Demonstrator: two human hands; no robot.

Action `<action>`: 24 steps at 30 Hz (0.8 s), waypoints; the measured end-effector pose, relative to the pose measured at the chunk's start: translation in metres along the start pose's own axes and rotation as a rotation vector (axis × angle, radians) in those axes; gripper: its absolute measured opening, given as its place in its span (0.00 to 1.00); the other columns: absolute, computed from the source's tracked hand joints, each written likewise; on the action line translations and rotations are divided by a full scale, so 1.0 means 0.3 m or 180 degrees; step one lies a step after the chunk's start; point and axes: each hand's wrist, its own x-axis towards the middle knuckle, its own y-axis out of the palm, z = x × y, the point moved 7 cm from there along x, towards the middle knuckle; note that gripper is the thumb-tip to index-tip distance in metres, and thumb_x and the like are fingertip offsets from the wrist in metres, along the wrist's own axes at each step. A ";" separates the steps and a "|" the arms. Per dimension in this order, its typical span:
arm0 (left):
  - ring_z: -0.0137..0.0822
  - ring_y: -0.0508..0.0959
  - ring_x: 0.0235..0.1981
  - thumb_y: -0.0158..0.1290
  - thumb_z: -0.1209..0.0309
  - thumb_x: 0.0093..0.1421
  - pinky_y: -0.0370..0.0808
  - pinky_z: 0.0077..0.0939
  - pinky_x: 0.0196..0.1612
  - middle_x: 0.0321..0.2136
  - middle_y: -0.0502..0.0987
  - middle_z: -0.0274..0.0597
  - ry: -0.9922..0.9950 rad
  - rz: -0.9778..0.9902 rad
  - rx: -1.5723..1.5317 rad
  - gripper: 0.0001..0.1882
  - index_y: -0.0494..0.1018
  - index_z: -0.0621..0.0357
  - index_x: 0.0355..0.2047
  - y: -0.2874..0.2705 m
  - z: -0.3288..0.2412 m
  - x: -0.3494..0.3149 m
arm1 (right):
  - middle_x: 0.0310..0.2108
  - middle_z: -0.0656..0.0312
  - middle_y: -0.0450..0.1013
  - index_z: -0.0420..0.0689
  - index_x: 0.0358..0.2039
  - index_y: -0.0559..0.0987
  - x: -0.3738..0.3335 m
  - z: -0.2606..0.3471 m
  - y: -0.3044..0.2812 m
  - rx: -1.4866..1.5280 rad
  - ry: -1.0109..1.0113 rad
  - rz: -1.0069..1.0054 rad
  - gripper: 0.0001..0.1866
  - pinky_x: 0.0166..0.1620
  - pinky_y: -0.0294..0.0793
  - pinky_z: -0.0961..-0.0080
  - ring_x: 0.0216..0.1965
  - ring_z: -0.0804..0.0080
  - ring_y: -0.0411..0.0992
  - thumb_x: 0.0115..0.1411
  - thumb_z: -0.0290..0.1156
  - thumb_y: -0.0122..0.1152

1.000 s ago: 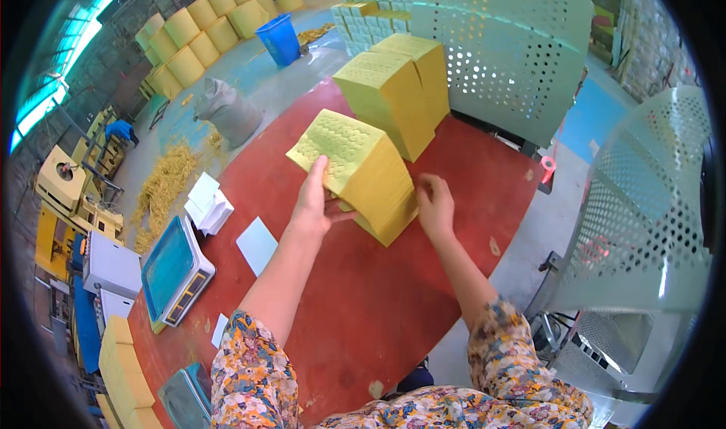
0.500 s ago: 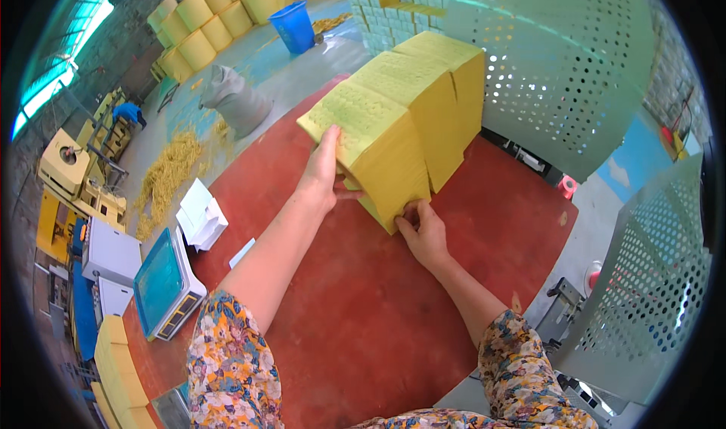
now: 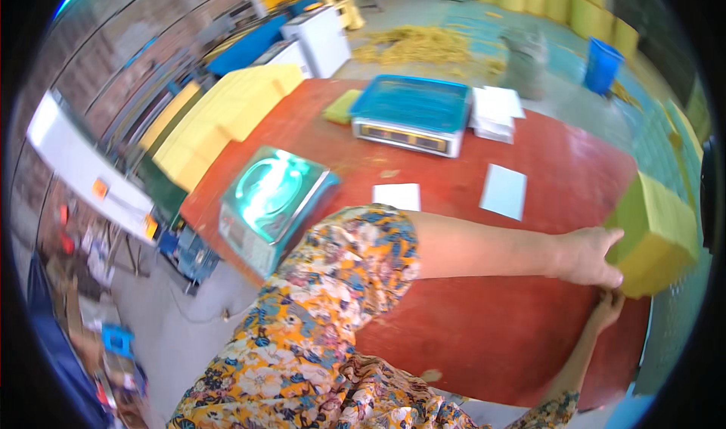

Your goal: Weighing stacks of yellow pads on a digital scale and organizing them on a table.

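Observation:
At the far right of the red table [image 3: 469,315] stands a thick block of stacked yellow paper [image 3: 658,236]. My left hand [image 3: 586,257] reaches across to it and grips its near end, the thumb above and the fingers below. Just under it, my right hand [image 3: 605,312] has its bent fingers at the block's lower corner, partly covered by the left hand. Motion blurs both hands slightly.
A scale with a blue tray [image 3: 412,104] stands at the table's back beside folded white papers [image 3: 495,114]. A shiny steel scale [image 3: 276,195] sits at the left. White sheets [image 3: 503,191] lie mid-table. Yellow paper stacks [image 3: 227,123] line the left edge; perforated green panels [image 3: 669,145] border the right.
The view has swung left, so the paper block and both hands now appear at the far right. Both hands are still at the block; the left-hand scales have come into view.

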 end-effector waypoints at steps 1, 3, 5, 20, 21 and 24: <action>0.53 0.65 0.63 0.58 0.54 0.57 0.64 0.38 0.63 0.61 0.63 0.67 -0.0084 -0.0211 0.0092 0.44 0.55 0.74 0.63 -0.096 0.005 -0.138 | 0.45 0.59 0.74 0.37 0.50 0.75 -0.055 0.029 0.074 0.0275 0.0290 -0.0071 0.14 0.50 0.72 0.75 0.45 0.70 0.72 0.63 0.22 0.52; 0.53 0.63 0.64 0.58 0.54 0.58 0.63 0.38 0.65 0.62 0.62 0.65 -0.0039 -0.0483 0.0487 0.42 0.57 0.72 0.63 -0.278 0.016 -0.397 | 0.42 0.60 0.75 0.38 0.47 0.76 -0.172 0.145 0.173 0.0527 0.0554 -0.0149 0.12 0.47 0.72 0.77 0.43 0.71 0.72 0.63 0.22 0.52; 0.51 0.66 0.62 0.57 0.52 0.60 0.64 0.37 0.64 0.61 0.65 0.60 -0.0556 -0.0658 0.0685 0.37 0.64 0.69 0.60 -0.463 0.038 -0.680 | 0.35 0.63 0.72 0.41 0.40 0.75 -0.281 0.288 0.276 0.0585 0.0193 0.0516 0.07 0.40 0.70 0.79 0.36 0.76 0.70 0.63 0.23 0.51; 0.45 0.68 0.62 0.56 0.53 0.61 0.64 0.35 0.63 0.59 0.70 0.53 -0.2731 -0.2646 0.2126 0.31 0.70 0.65 0.57 -1.691 0.532 -3.001 | 0.26 0.55 0.73 0.37 0.33 0.73 -2.305 1.905 1.574 0.1839 0.0272 0.3243 0.06 0.30 0.71 0.77 0.26 0.72 0.71 0.56 0.16 0.48; 0.45 0.68 0.62 0.56 0.53 0.61 0.65 0.35 0.63 0.59 0.70 0.53 -0.2776 -0.2814 0.2027 0.31 0.70 0.65 0.57 -1.728 0.582 -3.069 | 0.27 0.55 0.74 0.37 0.34 0.73 -2.406 1.927 1.660 0.1923 0.0710 0.3461 0.07 0.31 0.72 0.77 0.27 0.71 0.72 0.57 0.15 0.47; 0.45 0.70 0.61 0.56 0.53 0.61 0.66 0.35 0.62 0.58 0.71 0.53 -0.2749 -0.2936 0.1969 0.31 0.70 0.65 0.56 -1.851 0.671 -3.158 | 0.31 0.56 0.76 0.38 0.38 0.75 -2.632 2.014 1.916 0.2317 0.1333 0.3957 0.10 0.32 0.73 0.78 0.30 0.71 0.75 0.58 0.14 0.47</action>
